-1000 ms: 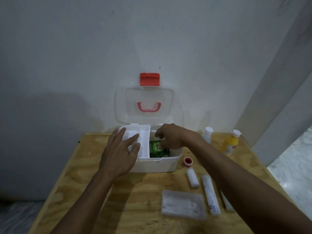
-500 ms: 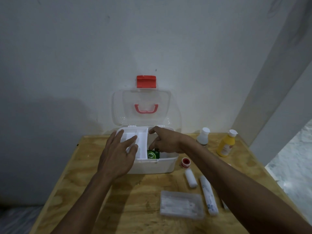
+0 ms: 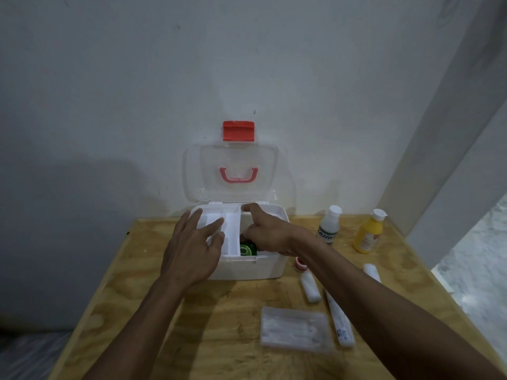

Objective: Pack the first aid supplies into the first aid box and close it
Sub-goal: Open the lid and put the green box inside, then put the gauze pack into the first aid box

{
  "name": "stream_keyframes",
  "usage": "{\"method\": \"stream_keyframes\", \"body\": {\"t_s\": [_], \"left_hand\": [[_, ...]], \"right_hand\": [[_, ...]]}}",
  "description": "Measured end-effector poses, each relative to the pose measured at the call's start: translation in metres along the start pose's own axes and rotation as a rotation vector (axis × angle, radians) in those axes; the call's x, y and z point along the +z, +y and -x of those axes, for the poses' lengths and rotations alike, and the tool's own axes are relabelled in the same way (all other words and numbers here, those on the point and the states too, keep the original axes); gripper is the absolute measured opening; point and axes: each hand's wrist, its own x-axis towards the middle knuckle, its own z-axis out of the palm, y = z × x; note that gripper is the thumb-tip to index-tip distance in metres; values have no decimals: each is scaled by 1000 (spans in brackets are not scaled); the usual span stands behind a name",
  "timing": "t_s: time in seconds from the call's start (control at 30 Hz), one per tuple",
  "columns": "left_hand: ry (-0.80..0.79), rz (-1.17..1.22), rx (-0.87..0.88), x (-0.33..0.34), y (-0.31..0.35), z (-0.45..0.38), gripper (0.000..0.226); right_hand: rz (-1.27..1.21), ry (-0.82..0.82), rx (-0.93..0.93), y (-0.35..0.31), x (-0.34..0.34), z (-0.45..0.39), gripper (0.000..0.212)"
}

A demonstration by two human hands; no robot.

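Note:
The white first aid box [image 3: 247, 270] stands open at the back of the wooden table [image 3: 208, 338], its clear lid [image 3: 233, 160] with red handle and red latch leaning against the wall. My left hand [image 3: 192, 250] lies flat with spread fingers on the white divided tray [image 3: 231, 237] in the box's left half. In the right half, my right hand [image 3: 266, 231] reaches in with fingers curled down onto a green packet [image 3: 247, 250]; its index finger touches the tray's back edge. Most of the packet is hidden by the hand.
Right of the box stand a white bottle [image 3: 329, 226] and a yellow bottle [image 3: 367, 234]. A red-and-white tape roll [image 3: 300, 264], a gauze roll [image 3: 310, 286], a long white tube [image 3: 338, 319], another white roll [image 3: 371, 271] and a clear flat case [image 3: 295, 329] lie at front right.
My right hand has pushed the green packet deeper into the right compartment, so less of it shows. My left hand stays on the tray.

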Motion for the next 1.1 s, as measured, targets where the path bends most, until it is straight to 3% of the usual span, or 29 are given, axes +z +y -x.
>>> {"method": "stream_keyframes", "body": {"t_s": [0.27,0.57,0.83,1.1], "left_hand": [[-10,-3,8,-1,-1,1,47],[-17,9,14,-4,1,1,43],[-41,-33,3,-5,4,0,43],[-37,-46,15,-6,3,0,41]], "right_hand": [[92,85,-77,-5,4,5,77],[48,613,-449,24,-1,96,42],[171,580,-262,126,34,159,53],[392,484,-205,147,46,162,88]]}}
